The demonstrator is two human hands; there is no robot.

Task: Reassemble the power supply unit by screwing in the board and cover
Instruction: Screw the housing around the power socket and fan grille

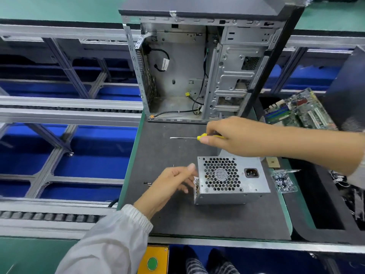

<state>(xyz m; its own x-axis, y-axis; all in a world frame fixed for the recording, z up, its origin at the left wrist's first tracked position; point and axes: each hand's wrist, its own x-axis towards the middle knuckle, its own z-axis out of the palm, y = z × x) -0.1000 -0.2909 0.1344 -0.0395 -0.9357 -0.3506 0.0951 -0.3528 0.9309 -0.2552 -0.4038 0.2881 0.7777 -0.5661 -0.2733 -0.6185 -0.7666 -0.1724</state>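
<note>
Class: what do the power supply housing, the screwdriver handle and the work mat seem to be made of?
Power supply housing: likely bare sheet metal, dull grey, punched honeycomb vents.
Screwdriver handle: probably plastic, glossy yellow; shaft looks like bright steel.
Work mat: apparently rubber or foam, matte dark grey, no glare.

The power supply unit (231, 178) is bare silver-grey metal with a honeycomb grille of hexagonal holes and a black socket, and it stands on a dark grey mat edged in green on the desk (136, 147). The screwdriver (197, 137) has a yellow-and-black handle and a silvery shaft. The sleeve (110, 240) is white, the circuit board (296, 111) green, and the button (152, 263) green on a yellow panel.
</note>
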